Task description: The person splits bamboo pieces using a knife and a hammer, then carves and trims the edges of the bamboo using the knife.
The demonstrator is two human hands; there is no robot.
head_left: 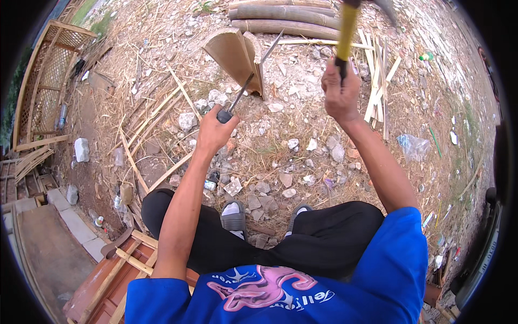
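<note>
My left hand is closed around the dark handle of a long, narrow-bladed knife. Its blade slants up and away across a thick split piece of bamboo, which stands upright on the ground. Part of the blade is hidden by the bamboo, and its tip shows beyond. Raised to the right, my right hand grips a hammer by its yellow and black handle. The hammer's metal head, partly cut off by the upper edge, is blurred and apart from the knife.
Several bamboo poles lie at the far side. Split strips are heaped right of them, with more strips to the left. Rubble covers the ground before my sandals. A lattice panel leans far left.
</note>
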